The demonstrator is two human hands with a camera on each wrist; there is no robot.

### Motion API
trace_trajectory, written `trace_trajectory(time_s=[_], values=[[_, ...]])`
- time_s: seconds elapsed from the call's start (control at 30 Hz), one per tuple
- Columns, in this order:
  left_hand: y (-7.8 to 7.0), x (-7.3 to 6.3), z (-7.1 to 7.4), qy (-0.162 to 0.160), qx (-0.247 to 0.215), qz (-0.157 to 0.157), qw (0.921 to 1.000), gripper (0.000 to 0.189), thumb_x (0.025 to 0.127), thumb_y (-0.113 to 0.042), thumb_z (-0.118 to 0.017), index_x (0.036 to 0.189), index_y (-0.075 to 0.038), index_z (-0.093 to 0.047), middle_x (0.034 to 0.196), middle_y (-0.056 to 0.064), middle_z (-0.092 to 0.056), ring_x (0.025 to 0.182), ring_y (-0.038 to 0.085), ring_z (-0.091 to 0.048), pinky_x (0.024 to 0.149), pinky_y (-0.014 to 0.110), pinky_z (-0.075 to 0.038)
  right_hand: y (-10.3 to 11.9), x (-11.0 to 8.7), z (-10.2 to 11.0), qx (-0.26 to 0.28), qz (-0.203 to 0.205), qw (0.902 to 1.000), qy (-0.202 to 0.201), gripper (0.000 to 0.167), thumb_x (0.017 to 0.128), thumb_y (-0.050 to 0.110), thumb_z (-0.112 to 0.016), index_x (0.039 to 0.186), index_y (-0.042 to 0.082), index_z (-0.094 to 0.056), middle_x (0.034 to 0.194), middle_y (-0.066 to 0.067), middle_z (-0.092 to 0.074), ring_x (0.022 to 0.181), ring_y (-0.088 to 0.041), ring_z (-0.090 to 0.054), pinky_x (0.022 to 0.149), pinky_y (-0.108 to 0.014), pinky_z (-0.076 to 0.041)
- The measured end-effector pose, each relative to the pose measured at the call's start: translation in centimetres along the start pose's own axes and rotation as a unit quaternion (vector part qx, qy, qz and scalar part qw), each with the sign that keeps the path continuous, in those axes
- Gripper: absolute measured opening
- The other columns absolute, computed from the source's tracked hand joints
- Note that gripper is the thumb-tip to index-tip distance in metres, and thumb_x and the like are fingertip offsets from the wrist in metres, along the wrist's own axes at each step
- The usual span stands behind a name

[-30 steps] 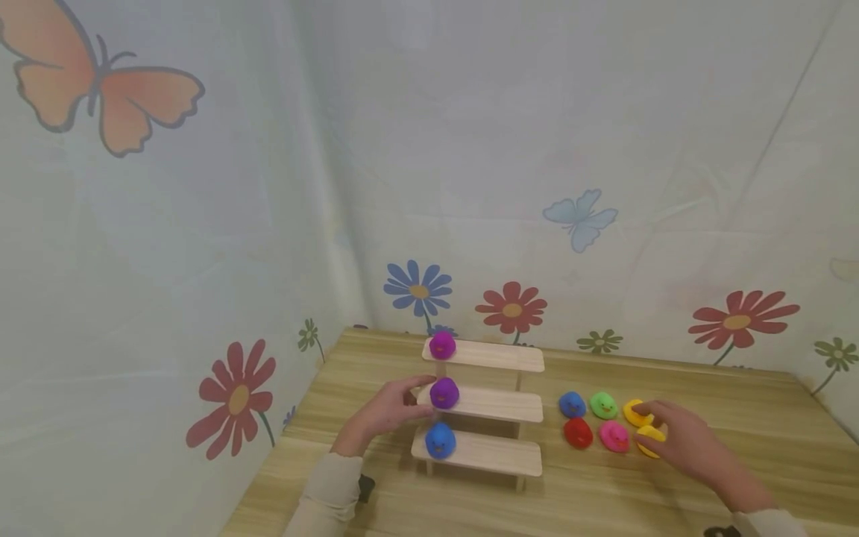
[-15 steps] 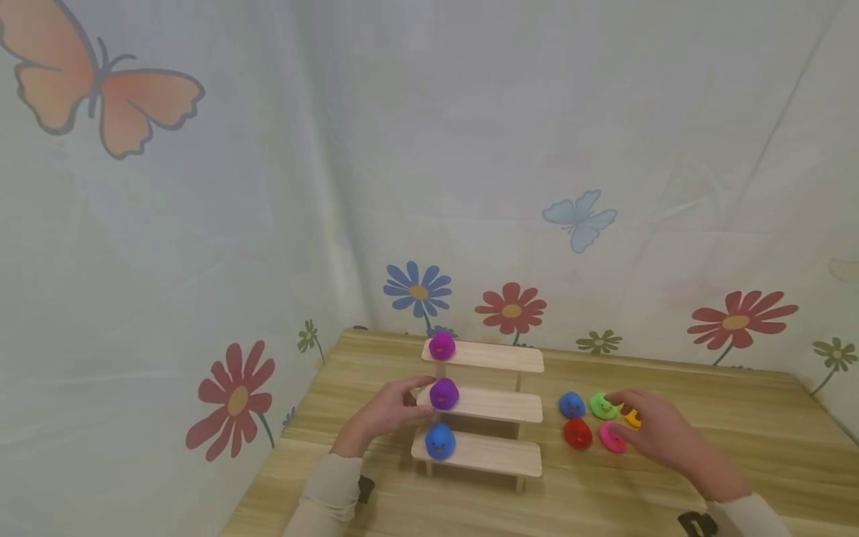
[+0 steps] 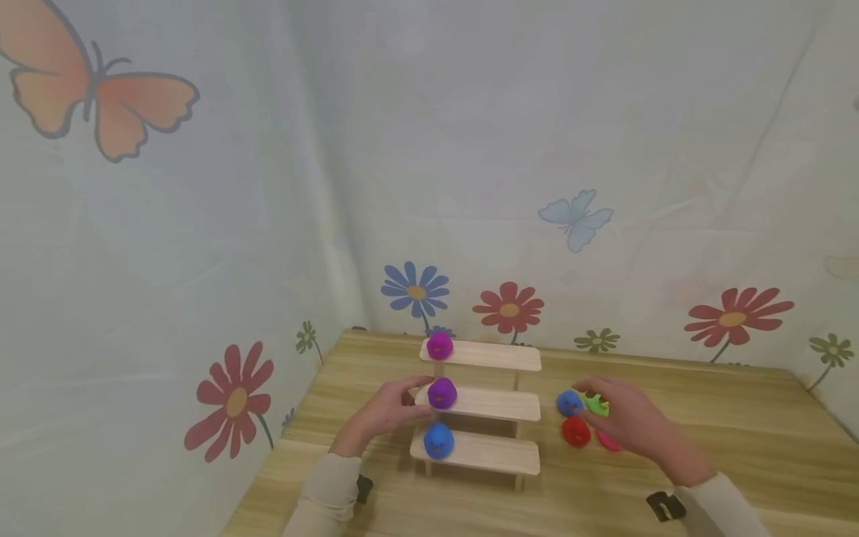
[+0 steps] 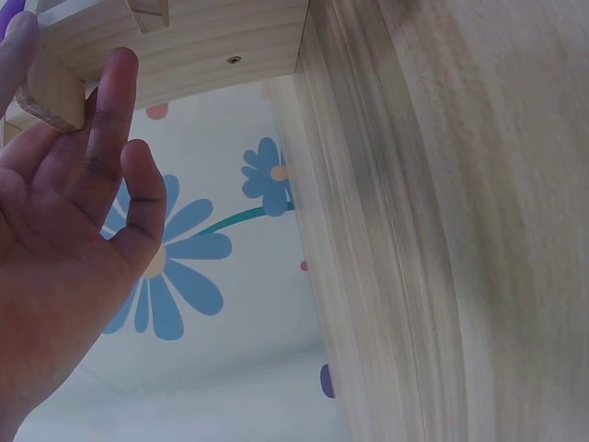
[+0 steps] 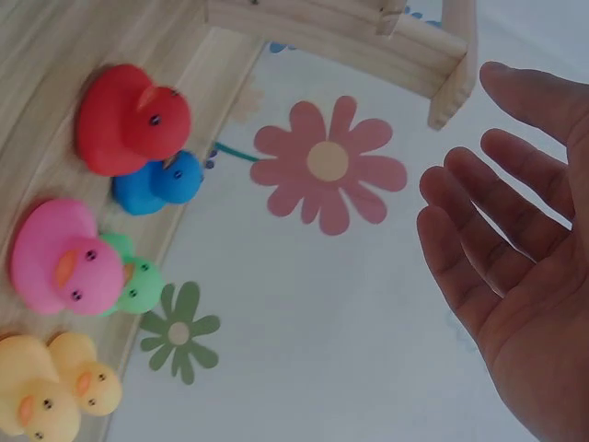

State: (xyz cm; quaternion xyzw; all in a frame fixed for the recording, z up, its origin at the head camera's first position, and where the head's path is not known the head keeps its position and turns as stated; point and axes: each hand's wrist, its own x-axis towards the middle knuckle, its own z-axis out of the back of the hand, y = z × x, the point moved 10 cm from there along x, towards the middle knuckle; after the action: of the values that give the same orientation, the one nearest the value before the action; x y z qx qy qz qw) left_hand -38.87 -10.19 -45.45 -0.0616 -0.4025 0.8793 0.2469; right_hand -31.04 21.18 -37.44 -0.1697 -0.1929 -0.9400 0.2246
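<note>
A three-tier wooden display stand [image 3: 496,403] holds a magenta duck [image 3: 440,346] on top, a purple duck [image 3: 442,393] on the middle tier and a blue duck [image 3: 438,441] on the lowest. My left hand [image 3: 385,410] grips the left end of the middle tier; the plank end lies between thumb and fingers in the left wrist view. My right hand [image 3: 631,418], fingers relaxed and holding nothing, hovers over loose rubber ducks: red [image 3: 576,432], blue [image 3: 570,403], green [image 3: 596,405] and pink [image 3: 609,441]. Two yellow ducks [image 5: 37,396] show in the right wrist view, hidden behind my hand in the head view.
The wooden tabletop [image 3: 590,500] carries the stand and the loose ducks. A pale curtain [image 3: 470,149] printed with flowers and butterflies rises behind the table and along its left side.
My right hand has moved left, from over the yellow ducks past the pink and green ones to beside the loose blue duck. The left hand keeps its place on the stand.
</note>
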Motion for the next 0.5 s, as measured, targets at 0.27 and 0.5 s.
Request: trace_trajectory(time_s=[0.27,0.5], values=[[0.2,0.1,0.0,-0.001,0.003,0.000,1.0000,0.057,0.085,-0.038,-0.068,0.136,-0.019,-0.050,0.103,-0.003,-0.059,0.078,0.015,-0.052,0.062,0.031,-0.047,2.3,1.3,0.0,0.013,0.015,0.9998,0.005,0.035,0.078,0.023,-0.077,0.109,0.010,-0.065,0.103,0.001,-0.064,0.087,-0.017,-0.059,0.074,-0.037,-0.051],[0.0,0.1,0.1,-0.001,0.000,-0.004,1.0000,0.057,0.085,-0.037,-0.068,0.136,-0.018,-0.050,0.102,-0.003,-0.060,0.077,0.015,-0.053,0.062,0.031,-0.048,4.0,2.4,0.0,0.003,0.047,0.9989,-0.009,0.038,0.079,0.028,-0.076,0.111,0.011,-0.065,0.106,0.000,-0.065,0.086,-0.014,-0.060,0.073,-0.034,-0.052]])
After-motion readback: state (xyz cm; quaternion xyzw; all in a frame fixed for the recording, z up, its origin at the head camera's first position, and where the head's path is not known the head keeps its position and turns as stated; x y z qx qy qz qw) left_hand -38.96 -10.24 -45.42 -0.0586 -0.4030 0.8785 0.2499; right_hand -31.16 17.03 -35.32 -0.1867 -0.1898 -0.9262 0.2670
